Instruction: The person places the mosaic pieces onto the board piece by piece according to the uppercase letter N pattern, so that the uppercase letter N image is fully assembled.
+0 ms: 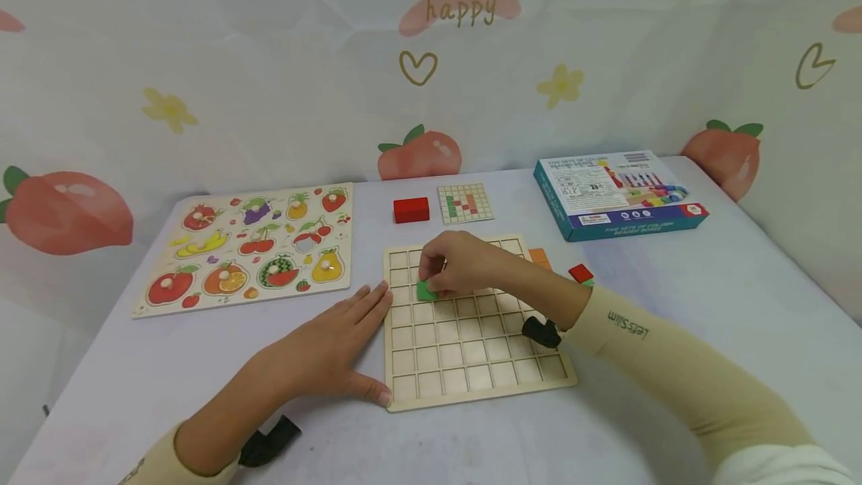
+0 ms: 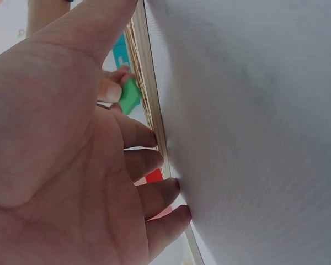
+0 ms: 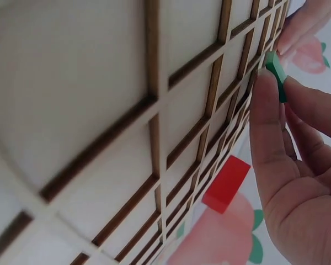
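Observation:
A pale wooden grid board (image 1: 461, 355) lies on the table in front of the person. Between thumb and fingers, the right hand (image 1: 459, 264) pinches a small green tile (image 1: 425, 292) over the upper left cells of the grid. The right wrist view shows this tile (image 3: 275, 72) tilted between the fingertips. The left hand (image 1: 330, 346) lies beside the board, its fingers extended and spread, with fingertips and thumb touching the board's left edge. In the left wrist view that palm (image 2: 60, 160) hides much of the board. The right hand and forearm cover part of the grid's upper right.
Behind the board are a red block (image 1: 411, 209) and a small pattern card (image 1: 466, 203). A fruit puzzle (image 1: 296, 242) lies at left, a blue-edged box (image 1: 619, 197) at back right. Orange (image 1: 539, 257) and red (image 1: 581, 272) pieces show beside the right forearm.

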Tool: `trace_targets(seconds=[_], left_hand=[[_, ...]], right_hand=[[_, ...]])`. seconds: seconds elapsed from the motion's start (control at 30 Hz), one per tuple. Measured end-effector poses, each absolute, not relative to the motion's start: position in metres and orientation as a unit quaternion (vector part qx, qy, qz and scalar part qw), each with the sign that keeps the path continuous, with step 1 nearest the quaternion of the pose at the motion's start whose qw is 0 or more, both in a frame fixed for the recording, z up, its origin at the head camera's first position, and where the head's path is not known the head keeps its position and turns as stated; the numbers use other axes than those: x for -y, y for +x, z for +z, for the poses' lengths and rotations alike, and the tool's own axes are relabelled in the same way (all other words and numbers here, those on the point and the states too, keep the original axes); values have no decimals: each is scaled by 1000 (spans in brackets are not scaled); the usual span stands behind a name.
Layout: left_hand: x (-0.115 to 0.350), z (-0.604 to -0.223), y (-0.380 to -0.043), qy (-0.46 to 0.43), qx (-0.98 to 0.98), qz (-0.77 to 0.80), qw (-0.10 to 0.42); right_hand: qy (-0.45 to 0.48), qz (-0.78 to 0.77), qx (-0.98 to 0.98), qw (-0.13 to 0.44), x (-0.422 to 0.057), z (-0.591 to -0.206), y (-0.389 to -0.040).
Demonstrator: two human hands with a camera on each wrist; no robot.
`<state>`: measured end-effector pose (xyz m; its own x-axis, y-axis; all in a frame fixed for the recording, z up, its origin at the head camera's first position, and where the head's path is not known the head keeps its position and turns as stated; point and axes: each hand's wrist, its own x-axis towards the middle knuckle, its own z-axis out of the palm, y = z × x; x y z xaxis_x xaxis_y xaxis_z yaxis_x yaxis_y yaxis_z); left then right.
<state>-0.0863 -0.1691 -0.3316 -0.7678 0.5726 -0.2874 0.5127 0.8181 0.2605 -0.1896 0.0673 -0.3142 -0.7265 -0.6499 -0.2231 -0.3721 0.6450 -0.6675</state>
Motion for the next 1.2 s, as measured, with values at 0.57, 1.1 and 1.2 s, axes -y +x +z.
trace_targets(seconds=[0.57, 1.1, 1.2], left_hand=[[170, -333, -87, 288, -937, 81, 180], [170, -333, -87, 282, -938, 83, 186], [169, -332, -87, 280, -938, 82, 186]], right_hand=[[-343, -232, -894, 170, -53, -321, -186], [-381, -212, -888, 145, -66, -319, -164], [-377, -220, -888, 145, -74, -315, -158]])
